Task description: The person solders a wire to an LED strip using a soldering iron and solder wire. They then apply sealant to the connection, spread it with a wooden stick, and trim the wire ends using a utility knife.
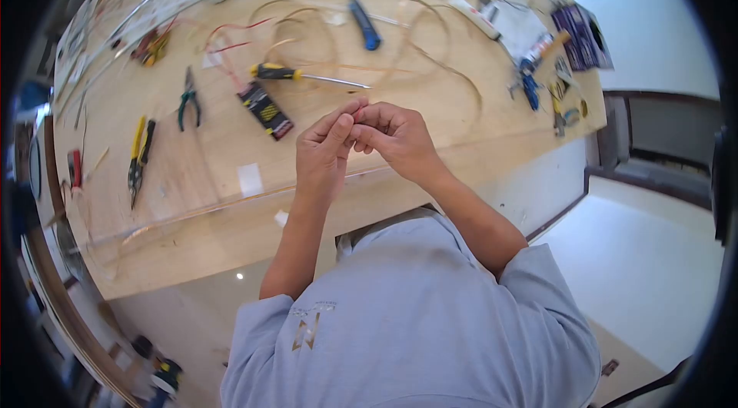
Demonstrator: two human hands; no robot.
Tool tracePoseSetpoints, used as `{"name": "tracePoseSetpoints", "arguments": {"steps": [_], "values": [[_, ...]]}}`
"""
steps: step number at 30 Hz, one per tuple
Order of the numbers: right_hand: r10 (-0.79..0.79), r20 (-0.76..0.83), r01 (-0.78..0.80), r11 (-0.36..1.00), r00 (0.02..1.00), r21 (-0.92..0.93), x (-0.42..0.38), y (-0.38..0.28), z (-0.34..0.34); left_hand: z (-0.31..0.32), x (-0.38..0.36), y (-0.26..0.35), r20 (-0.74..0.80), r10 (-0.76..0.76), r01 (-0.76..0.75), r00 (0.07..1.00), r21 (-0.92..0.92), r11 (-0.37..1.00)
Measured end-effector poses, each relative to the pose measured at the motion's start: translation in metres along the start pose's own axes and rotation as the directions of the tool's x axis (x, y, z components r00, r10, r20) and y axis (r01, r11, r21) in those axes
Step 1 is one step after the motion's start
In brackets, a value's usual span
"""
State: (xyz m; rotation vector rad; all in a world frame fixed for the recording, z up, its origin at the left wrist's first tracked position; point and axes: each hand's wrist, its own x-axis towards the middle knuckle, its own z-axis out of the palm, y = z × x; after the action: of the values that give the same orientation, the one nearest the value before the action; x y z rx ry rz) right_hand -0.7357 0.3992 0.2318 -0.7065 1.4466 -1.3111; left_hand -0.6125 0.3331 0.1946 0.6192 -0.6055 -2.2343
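— Pale plywood workbench point(430, 120), white wall and floor behind it, tools scattered all over the top. What are the hands doing?

— Both are raised over the middle of the bench, close to its near edge. The left hand point(323, 150) and right hand point(396, 139) meet fingertip to fingertip, and pinched between them is a small red piece point(358, 113), maybe a bit of red wire. It is too small to tell more.

— Fingers tight?

— Curled in and pressed together on both hands, thumbs and forefingers closing on that red piece. It is off the bench, held in the air.

— What lies nearest?

— Just beyond the knuckles, a screwdriver point(304, 75) with a yellow and black handle, shaft pointing to the right edge. Beside it, a black and yellow striped block point(266, 110). Further back, a blue utility knife point(366, 24).

— And to the left?

— Green-handled pliers point(187, 99), then yellow-handled snips point(138, 158) nearer the left edge. Thin wire loops point(430, 39) curl across the far half, and red leads point(227, 43) trail at the back. A small white paper square point(250, 179) sits near the front edge
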Motion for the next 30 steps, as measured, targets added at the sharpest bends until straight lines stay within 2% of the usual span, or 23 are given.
{"name": "tracePoseSetpoints", "arguments": {"steps": [5,9,11,12,15,18,21,22,26,30], "values": [[-0.055,-0.089,0.055,0.998,0.995,0.006,-0.057,0.008,-0.084,0.058,-0.007,-0.061,0.083,-0.104,0.084,0.991,0.220,0.972],[-0.142,-0.159,0.158,0.983,0.977,0.093,-0.111,0.025,-0.162,0.111,-0.014,-0.122,0.183,-0.254,0.194,0.950,0.292,0.937],[-0.100,-0.162,0.118,0.988,0.982,0.103,-0.140,0.030,-0.205,0.139,-0.024,-0.161,0.191,-0.295,0.220,0.936,0.337,0.916],[-0.081,-0.166,0.099,0.990,0.983,0.105,-0.155,0.032,-0.230,0.148,-0.027,-0.185,0.173,-0.314,0.213,0.933,0.439,0.873],[-0.082,-0.186,0.117,0.975,0.979,0.187,-0.205,0.057,-0.302,0.200,-0.047,-0.260,0.186,-0.196,-0.013,0.963,0.757,0.654],[-0.093,-0.286,0.089,0.996,0.954,-0.025,-0.261,0.081,-0.368,0.229,-0.066,-0.340,0.225,-0.156,-0.063,0.962,0.736,0.674],[-0.109,-0.523,0.101,0.994,0.845,-0.045,-0.308,0.090,-0.415,0.257,-0.073,-0.383,0.204,-0.375,0.018,0.904,0.861,0.509],[-0.101,-0.514,0.111,0.994,0.852,-0.011,-0.316,0.097,-0.429,0.273,-0.075,-0.392,0.220,-0.448,-0.002,0.867,0.899,0.439],[-0.040,-0.483,0.121,0.983,0.874,0.139,-0.336,0.110,-0.466,0.302,-0.069,-0.429,0.153,-0.612,0.053,0.776,0.951,0.305],[0.044,-0.540,0.119,0.958,0.840,0.262,-0.336,0.109,-0.490,0.319,-0.046,-0.452,0.045,-0.724,0.229,0.688,0.934,0.276]]}}
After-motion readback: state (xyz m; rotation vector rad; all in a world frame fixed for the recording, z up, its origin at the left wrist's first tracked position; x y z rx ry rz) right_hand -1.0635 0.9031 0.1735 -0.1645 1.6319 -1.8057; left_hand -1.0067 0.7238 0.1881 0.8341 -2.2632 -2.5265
